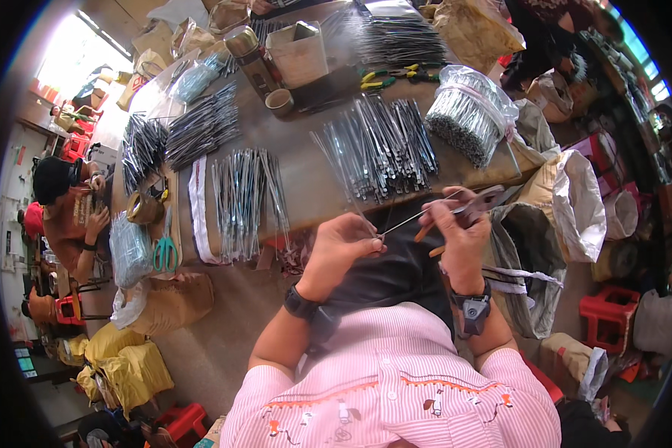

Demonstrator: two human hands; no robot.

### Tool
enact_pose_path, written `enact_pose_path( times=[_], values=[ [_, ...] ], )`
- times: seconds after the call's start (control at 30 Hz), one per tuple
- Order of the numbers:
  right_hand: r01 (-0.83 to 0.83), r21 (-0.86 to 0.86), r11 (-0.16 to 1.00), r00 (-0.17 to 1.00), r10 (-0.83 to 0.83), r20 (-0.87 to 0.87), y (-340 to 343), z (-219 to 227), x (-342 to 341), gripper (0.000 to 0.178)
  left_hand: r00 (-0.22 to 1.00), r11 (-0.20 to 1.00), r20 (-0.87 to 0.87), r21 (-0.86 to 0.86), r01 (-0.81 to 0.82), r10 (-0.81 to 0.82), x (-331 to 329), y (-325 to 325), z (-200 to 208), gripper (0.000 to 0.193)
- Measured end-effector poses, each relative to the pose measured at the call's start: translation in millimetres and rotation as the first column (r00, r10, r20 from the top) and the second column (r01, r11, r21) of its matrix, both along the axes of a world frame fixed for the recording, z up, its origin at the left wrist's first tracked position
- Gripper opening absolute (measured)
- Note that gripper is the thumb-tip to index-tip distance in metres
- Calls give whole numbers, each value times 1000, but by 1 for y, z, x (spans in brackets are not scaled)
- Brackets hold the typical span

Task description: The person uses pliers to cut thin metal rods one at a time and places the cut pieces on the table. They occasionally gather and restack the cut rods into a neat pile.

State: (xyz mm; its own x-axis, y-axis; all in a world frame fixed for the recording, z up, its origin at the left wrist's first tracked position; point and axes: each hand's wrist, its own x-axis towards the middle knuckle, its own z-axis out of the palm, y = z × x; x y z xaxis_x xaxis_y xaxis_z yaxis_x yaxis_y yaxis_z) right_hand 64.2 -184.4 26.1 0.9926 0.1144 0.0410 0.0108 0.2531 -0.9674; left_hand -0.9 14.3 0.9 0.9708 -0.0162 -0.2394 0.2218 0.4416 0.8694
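We see left hand (340,248) pinching one end of thin, straight silver metal strip (408,222); strip slants up to right hand (463,237), just off near edge of brown tabletop (304,193). Right hand grips grey metal pliers with orange handles (485,201); we can't tell whether jaws hold strip. Beyond: flat silver metal strips in loose pile (388,149), plastic-wrapped silver bundle (467,112).
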Motion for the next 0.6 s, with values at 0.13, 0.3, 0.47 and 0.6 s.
enact_pose_path(
  times=[0.13, 0.3, 0.47, 0.6],
  values=[
    [5, 61, 998, 1000, -7, 21, 0, 0, 9, 15, 996, 994, 39, 75, 81, -84, -7, -4, 3, 21],
    [-141, 126, 982, 977, 159, -145, -7, -5, 2, 19, 982, 976, -49, 114, 185, -180, -11, -13, 9, 21],
    [-63, 58, 996, 988, 70, -135, -13, -11, 0, 23, 968, 962, -73, 122, 246, -239, -14, -15, 18, 22],
    [-146, 70, 987, 965, 157, -208, -18, -23, 5, 24, 961, 950, -74, 149, 274, -266, -15, -18, 21, 26]
  ],
)
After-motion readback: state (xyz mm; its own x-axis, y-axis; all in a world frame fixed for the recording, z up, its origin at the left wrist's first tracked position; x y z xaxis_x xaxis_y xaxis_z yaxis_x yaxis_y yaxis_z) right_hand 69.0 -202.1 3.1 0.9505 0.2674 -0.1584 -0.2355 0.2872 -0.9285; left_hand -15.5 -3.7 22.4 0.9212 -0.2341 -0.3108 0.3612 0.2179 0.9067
